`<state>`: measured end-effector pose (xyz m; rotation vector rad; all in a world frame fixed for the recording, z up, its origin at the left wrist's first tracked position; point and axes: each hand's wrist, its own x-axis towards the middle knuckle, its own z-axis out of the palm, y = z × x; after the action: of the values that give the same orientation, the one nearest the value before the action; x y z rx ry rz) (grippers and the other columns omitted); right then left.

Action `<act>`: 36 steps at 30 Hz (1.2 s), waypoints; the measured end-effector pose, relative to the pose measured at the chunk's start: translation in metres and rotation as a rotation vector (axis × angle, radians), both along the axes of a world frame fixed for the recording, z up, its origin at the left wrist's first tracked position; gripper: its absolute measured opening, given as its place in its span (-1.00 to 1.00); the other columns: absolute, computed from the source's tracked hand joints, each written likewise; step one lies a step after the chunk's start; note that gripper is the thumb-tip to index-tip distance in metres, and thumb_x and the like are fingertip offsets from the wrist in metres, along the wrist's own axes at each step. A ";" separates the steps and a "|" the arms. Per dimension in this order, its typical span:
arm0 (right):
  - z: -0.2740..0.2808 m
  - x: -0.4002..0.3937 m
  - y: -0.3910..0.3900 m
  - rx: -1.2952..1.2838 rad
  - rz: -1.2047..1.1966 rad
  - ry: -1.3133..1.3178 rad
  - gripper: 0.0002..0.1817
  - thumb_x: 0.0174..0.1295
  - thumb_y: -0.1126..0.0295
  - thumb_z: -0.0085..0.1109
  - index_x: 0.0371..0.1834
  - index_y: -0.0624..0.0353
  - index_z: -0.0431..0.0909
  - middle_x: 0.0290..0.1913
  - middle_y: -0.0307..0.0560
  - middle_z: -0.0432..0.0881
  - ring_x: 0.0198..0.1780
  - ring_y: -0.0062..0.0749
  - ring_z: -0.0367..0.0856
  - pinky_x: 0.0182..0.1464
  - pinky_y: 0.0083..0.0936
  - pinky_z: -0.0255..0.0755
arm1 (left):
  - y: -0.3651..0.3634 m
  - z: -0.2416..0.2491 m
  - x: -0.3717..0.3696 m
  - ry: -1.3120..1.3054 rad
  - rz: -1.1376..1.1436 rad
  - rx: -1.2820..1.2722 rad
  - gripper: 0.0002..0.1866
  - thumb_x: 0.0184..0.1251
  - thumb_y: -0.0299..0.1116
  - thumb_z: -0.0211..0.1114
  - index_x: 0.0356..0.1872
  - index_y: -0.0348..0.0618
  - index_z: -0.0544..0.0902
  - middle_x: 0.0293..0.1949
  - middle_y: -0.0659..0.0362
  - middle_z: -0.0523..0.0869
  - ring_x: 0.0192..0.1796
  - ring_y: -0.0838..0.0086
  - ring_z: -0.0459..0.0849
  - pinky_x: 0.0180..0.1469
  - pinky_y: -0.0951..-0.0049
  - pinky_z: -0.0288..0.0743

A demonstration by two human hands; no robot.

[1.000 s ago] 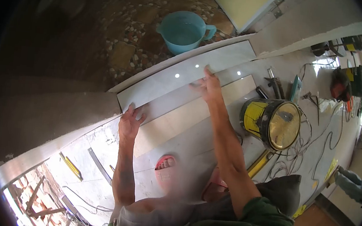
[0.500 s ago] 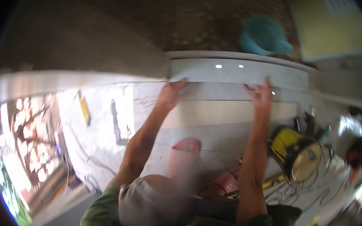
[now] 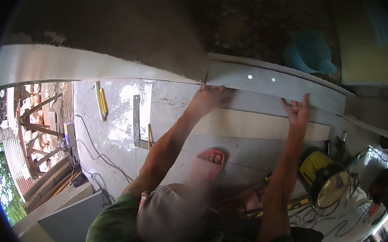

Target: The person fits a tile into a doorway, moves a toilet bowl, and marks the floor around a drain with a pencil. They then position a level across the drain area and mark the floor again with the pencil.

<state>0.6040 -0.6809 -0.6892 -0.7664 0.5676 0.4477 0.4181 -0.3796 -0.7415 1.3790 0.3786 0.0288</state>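
Note:
A long pale grey tile strip (image 3: 278, 84) with a glossy face lies along the low ledge in front of me. My left hand (image 3: 210, 98) is at its lower edge near the left end, fingers bent against it. Towards the other end, my right hand (image 3: 297, 112) has the same edge, one digit up on the face and the other fingers curled at the rim. Their undersides are hidden. Just below lies a cream-coloured board (image 3: 262, 127) on the tiled floor.
A teal bucket (image 3: 308, 52) stands beyond the ledge. On the floor are a metal square (image 3: 136, 120), a pencil (image 3: 149, 136), a yellow cutter knife (image 3: 103, 102), a yellow-black drum (image 3: 323, 176) and loose cables (image 3: 101, 156). My pink slipper (image 3: 204, 168) is near the board.
The view has shifted, so the scene sits further right and looks sharper. My left hand's fingers have come closer against the tile edge; both hands stay by the strip.

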 end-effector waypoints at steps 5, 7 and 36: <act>0.004 -0.004 0.002 -0.004 0.024 -0.039 -0.42 0.50 0.13 -0.12 0.46 0.17 0.06 0.49 0.12 0.03 0.53 0.00 -0.05 0.38 0.45 -0.06 | 0.010 -0.020 -0.001 0.031 -0.040 0.162 -0.56 0.38 -0.03 0.14 0.15 -0.05 0.54 0.06 0.20 0.64 0.17 0.29 0.55 0.25 0.28 0.35; 0.008 -0.004 0.005 -0.028 0.013 -0.035 -0.41 0.49 0.13 -0.10 0.46 0.18 0.05 0.49 0.14 0.03 0.53 0.00 -0.05 0.38 0.46 -0.06 | 0.007 -0.015 0.002 0.027 -0.053 0.133 -0.56 0.38 -0.04 0.14 0.15 -0.05 0.53 0.07 0.19 0.64 0.17 0.32 0.55 0.26 0.27 0.34; 0.021 -0.004 0.007 -0.020 -0.097 0.004 -0.51 0.45 0.20 -0.01 0.34 0.18 0.19 0.30 -0.03 0.34 0.31 -0.01 0.35 0.22 0.42 0.20 | -0.003 0.054 0.019 0.214 0.121 -0.594 -0.81 0.28 -0.44 0.33 -0.11 0.07 0.63 -0.06 0.39 0.68 0.35 0.40 0.41 0.16 -0.07 0.33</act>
<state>0.5996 -0.6743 -0.6686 -0.7542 0.6111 0.3539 0.4372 -0.3831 -0.6876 0.7715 0.5953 -0.1245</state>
